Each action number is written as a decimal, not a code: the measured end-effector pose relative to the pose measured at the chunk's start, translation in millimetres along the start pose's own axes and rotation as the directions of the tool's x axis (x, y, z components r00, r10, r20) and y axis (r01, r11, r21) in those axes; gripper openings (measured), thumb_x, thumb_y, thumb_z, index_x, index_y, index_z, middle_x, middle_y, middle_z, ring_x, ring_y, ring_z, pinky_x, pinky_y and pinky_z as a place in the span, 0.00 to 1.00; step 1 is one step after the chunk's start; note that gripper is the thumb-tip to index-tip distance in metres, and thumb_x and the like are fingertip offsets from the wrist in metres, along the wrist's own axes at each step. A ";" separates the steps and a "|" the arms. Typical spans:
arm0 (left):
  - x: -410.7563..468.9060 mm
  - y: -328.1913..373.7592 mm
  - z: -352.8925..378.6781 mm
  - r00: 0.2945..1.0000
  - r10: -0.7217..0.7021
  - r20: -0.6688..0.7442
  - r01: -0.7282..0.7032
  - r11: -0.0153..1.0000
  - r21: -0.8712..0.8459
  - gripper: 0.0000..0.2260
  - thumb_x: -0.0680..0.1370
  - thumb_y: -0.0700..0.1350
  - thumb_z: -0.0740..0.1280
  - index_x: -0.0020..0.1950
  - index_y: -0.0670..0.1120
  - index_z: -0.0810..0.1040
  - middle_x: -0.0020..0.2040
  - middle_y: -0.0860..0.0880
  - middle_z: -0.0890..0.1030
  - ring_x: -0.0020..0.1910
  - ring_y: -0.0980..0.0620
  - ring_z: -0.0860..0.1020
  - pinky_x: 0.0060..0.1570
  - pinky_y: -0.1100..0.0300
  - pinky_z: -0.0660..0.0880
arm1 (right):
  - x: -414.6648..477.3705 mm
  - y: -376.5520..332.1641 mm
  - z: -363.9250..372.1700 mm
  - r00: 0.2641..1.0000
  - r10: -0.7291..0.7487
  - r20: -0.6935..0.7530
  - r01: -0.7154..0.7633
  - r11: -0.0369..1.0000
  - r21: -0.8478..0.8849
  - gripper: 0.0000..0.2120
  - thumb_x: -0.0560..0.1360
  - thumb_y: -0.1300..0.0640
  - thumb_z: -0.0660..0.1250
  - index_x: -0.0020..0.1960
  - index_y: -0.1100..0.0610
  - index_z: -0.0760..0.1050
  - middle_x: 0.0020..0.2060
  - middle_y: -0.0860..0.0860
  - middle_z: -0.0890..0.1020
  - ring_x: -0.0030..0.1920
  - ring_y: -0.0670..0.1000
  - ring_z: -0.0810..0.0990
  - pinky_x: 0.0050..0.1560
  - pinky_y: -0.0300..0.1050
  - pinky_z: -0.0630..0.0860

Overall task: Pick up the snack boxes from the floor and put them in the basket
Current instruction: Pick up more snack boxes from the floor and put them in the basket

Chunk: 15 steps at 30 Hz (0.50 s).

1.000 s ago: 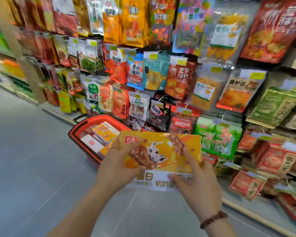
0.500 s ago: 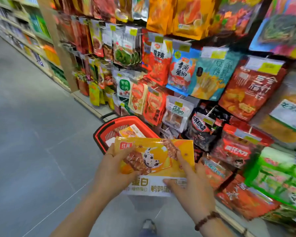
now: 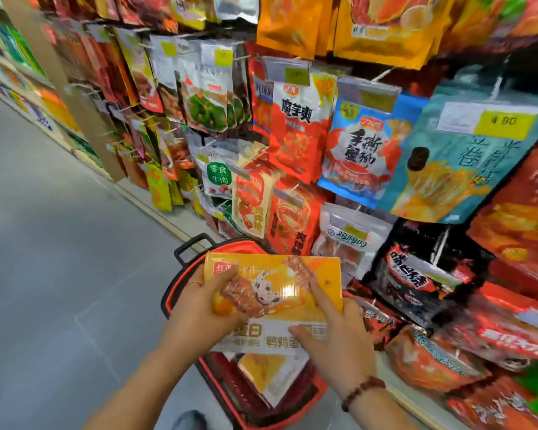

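I hold a flat yellow snack box (image 3: 280, 274) with a white lower band between both hands, straight above the red shopping basket (image 3: 173, 293). My left hand (image 3: 199, 308) grips its left edge, thumb across the printed front. My right hand (image 3: 336, 333) grips its right edge and lower corner; a bead bracelet is on that wrist. The basket stands on the grey floor against the shelf base, and another yellow and white snack box (image 3: 271, 377) lies inside it, mostly hidden by the box I hold.
A tall rack of hanging snack bags (image 3: 308, 125) fills the right side and reaches down beside the basket. The grey tiled aisle floor (image 3: 59, 243) stretches to the left. The basket's black handle (image 3: 193, 243) sticks up at its far end. A shoe tip (image 3: 188, 420) shows below.
The basket has come closer and now lies directly under the box; the view has swung left along the aisle. Both hands keep the same grip on the box.
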State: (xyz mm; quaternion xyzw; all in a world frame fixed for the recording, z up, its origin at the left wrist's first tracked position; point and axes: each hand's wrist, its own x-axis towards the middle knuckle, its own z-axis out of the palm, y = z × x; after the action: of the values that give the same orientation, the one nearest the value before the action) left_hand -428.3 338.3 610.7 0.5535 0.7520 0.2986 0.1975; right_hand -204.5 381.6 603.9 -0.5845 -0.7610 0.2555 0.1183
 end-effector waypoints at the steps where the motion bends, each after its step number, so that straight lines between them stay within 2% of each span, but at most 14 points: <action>1: 18.2 -7.8 0.1 0.999 0.022 0.025 -0.022 1.000 0.008 0.35 0.63 0.53 0.77 0.66 0.64 0.68 0.65 0.57 0.64 0.57 0.59 0.67 0.52 0.67 0.68 | 12.7 -2.2 9.0 0.999 0.039 -0.001 -0.039 0.999 0.012 0.39 0.70 0.33 0.62 0.69 0.28 0.37 0.65 0.53 0.62 0.64 0.54 0.67 0.47 0.42 0.76; 4: 73.3 -35.0 4.0 0.989 0.056 0.135 -0.063 0.997 0.046 0.34 0.64 0.56 0.76 0.67 0.66 0.66 0.69 0.57 0.62 0.63 0.55 0.67 0.52 0.63 0.70 | 48.6 -14.0 33.3 0.989 0.145 -0.016 -0.144 0.989 0.043 0.39 0.71 0.33 0.62 0.70 0.29 0.38 0.61 0.52 0.61 0.62 0.55 0.68 0.50 0.44 0.76; 7: 130.1 -65.9 9.8 0.953 0.105 0.284 -0.120 0.992 0.034 0.34 0.63 0.58 0.76 0.66 0.69 0.65 0.71 0.50 0.62 0.66 0.49 0.67 0.60 0.57 0.71 | 75.5 -31.2 61.6 0.961 0.273 -0.054 -0.268 0.960 0.085 0.40 0.71 0.35 0.63 0.70 0.29 0.37 0.51 0.51 0.62 0.52 0.53 0.71 0.42 0.41 0.74; 9: 168.2 -80.5 12.0 0.905 0.174 0.388 -0.199 0.980 0.026 0.35 0.64 0.56 0.76 0.68 0.65 0.66 0.72 0.47 0.61 0.69 0.47 0.64 0.61 0.59 0.67 | 90.9 -45.3 83.0 0.931 0.357 -0.077 -0.343 0.928 0.146 0.42 0.71 0.36 0.65 0.67 0.26 0.33 0.50 0.50 0.62 0.49 0.54 0.72 0.44 0.43 0.74; 11: 202.0 -96.6 17.7 0.849 0.224 0.479 -0.256 0.967 0.002 0.35 0.65 0.52 0.77 0.69 0.60 0.67 0.74 0.47 0.59 0.72 0.49 0.59 0.64 0.59 0.64 | 107.0 -57.0 104.6 0.896 0.432 -0.101 -0.404 0.890 0.213 0.43 0.71 0.38 0.67 0.66 0.25 0.34 0.52 0.50 0.63 0.49 0.54 0.74 0.45 0.44 0.75; 13: 235.0 -120.5 29.6 0.789 0.271 0.551 -0.300 0.953 -0.040 0.35 0.65 0.51 0.77 0.69 0.60 0.67 0.74 0.50 0.57 0.71 0.48 0.61 0.64 0.58 0.68 | 126.5 -62.5 128.5 0.863 0.487 -0.130 -0.450 0.860 0.240 0.44 0.70 0.39 0.68 0.66 0.24 0.34 0.48 0.49 0.64 0.45 0.53 0.73 0.38 0.42 0.73; 15: 262.0 -148.8 47.3 0.728 0.292 0.620 -0.318 0.945 -0.073 0.36 0.65 0.51 0.77 0.69 0.65 0.64 0.75 0.54 0.53 0.72 0.50 0.61 0.59 0.57 0.74 | 148.1 -59.4 158.4 0.820 0.562 -0.111 -0.517 0.809 0.279 0.45 0.69 0.39 0.69 0.66 0.24 0.35 0.47 0.50 0.67 0.42 0.53 0.72 0.39 0.43 0.75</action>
State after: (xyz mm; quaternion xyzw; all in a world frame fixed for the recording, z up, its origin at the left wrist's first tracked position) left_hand -586.0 567.1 485.0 0.7401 0.5485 0.1127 0.3723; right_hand -372.4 471.6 484.4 -0.7801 -0.5120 0.3109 0.1808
